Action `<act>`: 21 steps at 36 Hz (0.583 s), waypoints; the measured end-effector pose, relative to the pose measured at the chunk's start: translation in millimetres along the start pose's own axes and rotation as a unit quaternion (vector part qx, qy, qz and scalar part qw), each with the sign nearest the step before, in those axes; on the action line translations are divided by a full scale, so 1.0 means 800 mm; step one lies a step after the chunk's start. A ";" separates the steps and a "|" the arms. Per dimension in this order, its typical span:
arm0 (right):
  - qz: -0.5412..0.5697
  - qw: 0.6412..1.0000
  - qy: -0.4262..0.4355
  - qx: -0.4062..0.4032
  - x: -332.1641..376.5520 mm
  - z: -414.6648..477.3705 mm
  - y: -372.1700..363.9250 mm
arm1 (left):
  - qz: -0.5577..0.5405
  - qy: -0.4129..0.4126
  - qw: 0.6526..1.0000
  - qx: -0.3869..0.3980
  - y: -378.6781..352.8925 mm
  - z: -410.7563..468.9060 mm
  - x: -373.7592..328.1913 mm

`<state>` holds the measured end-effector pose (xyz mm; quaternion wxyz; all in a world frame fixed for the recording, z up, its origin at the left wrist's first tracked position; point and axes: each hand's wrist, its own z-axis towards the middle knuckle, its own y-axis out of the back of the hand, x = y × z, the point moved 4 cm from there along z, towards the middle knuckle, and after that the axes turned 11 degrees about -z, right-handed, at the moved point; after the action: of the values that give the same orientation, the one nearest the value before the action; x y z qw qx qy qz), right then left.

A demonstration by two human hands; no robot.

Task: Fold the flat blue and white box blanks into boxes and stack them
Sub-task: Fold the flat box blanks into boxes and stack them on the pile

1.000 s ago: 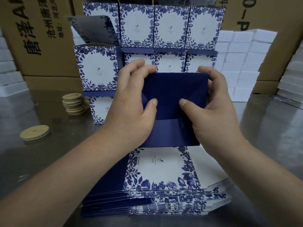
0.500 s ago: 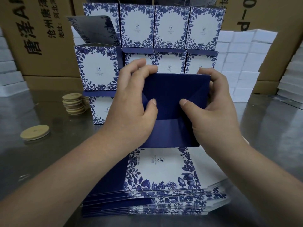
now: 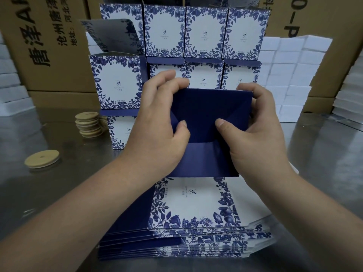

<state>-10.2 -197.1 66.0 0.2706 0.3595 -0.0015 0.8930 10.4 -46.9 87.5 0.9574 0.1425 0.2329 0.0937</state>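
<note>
Box blank [image 3: 210,107] pinched in left grip [image 3: 157,122] and right grip [image 3: 261,130].

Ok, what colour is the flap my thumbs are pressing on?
Solid dark navy, no pattern; the flap shows best in the head view.

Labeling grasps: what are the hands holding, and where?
One half-folded box: left hand grips its left edge, right hand its right edge, thumbs pressing the front.
</note>
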 end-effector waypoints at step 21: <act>-0.040 0.999 -0.004 -0.015 0.006 0.001 0.003 | 0.006 0.003 1.000 -0.003 0.000 0.000 0.000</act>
<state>-13.4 -197.0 69.9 0.3113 0.3585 -0.0016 0.8801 10.5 -47.1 87.2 0.9565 0.1405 0.2350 0.1007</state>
